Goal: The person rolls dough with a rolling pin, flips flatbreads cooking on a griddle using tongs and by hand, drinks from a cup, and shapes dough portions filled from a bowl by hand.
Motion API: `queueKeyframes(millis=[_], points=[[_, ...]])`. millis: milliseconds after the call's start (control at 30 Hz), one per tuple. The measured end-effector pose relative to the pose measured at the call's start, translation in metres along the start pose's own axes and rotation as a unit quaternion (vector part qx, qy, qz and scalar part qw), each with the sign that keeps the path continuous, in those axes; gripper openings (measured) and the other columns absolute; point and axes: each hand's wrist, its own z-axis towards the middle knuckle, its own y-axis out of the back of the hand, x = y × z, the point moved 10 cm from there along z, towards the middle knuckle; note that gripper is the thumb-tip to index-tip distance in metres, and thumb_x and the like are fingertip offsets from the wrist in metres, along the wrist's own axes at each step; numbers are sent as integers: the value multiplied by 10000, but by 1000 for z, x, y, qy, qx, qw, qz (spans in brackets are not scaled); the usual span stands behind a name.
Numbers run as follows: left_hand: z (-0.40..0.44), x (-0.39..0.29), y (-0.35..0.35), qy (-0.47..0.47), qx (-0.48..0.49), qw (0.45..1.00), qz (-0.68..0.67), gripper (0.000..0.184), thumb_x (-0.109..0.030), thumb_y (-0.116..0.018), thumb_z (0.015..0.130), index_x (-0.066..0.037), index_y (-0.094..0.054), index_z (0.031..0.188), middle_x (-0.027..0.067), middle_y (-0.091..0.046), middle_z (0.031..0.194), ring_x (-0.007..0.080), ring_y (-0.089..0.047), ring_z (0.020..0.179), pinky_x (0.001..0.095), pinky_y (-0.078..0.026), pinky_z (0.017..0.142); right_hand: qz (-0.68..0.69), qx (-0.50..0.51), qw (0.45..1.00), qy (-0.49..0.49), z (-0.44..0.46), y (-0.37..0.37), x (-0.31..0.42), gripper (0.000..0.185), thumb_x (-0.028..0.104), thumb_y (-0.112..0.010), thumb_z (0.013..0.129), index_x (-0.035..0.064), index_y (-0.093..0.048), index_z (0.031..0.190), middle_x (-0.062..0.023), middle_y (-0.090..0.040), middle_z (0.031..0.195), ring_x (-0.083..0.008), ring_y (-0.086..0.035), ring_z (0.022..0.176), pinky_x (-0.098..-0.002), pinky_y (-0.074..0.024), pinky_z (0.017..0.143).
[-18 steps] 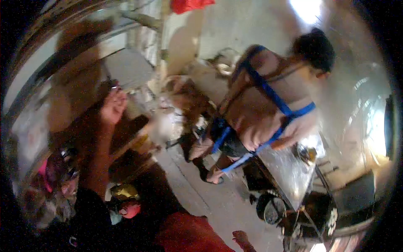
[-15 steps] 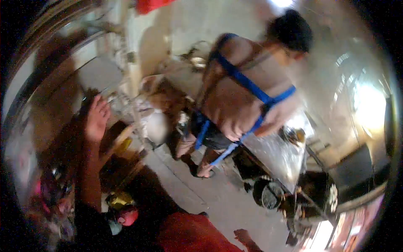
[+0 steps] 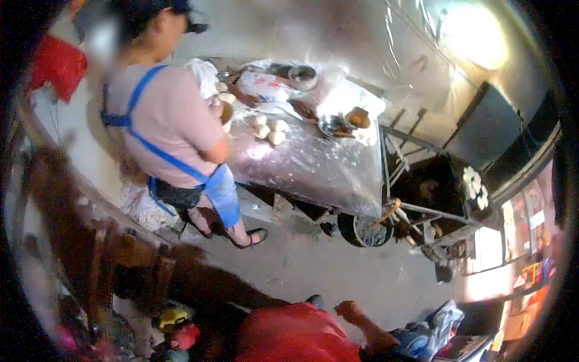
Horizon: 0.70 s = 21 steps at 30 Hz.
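Your right hand (image 3: 350, 312) hangs over the floor (image 3: 301, 259); its grip state cannot be determined. Your left hand is out of view. Keep your right forearm (image 3: 379, 339) clear of the pale bundle (image 3: 445, 326) beside it.

Worktable (image 3: 325, 166): I see silver-grey, dusted white.
Dough balls (image 3: 277, 137): creamy white.
Apron (image 3: 223, 196): bright blue on my feed.
T-shirt (image 3: 172, 105): dusty pink.
Printed bag (image 3: 265, 86): white with red markings.
Hanging cloth (image 3: 57, 65): plain red.
Wearer's garment (image 3: 295, 335): deep red.
Crumpled bundle (image 3: 415, 341): blue and whitish.
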Motion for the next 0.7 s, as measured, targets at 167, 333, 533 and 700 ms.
queueKeyframes(millis=[167,333,533,700], points=[[13,16,-70,9,-37,999,-2,292,-293,-616,954,-70,-568,1135,61,-648,914,139,-603,705,312,-495,595,254,-111,897,-345,-60,81,-136,231,237,-676,932,56,-658,789,-53,-668,744,-182,-637,606,-351,-483,522],[107,25,-104,-132,-6,990,-46,367,-218,-661,934,-46,-570,1244,82,-665,974,141,-629,726,316,-509,595,299,-189,855,-379,-77,121,-190,248,238,-662,944,65,-612,773,-60,-640,722,-174,-624,582,-332,-446,457],[20,-203,-270,-133,83,986,63,409,-254,-645,947,-67,-556,1300,34,-670,1086,136,-659,794,268,-498,658,508,-259,772,-280,-81,82,-208,128,146,-699,884,52,-676,969,-60,-660,758,-171,-631,608,-296,-481,477],[28,-304,-369,-135,179,973,55,435,-407,-570,1008,-97,-562,1312,59,-675,1141,149,-678,911,316,-538,759,389,-125,872,-271,-104,25,-200,212,214,-692,867,55,-692,1007,-45,-685,818,-248,-664,641,-356,-506,505]])
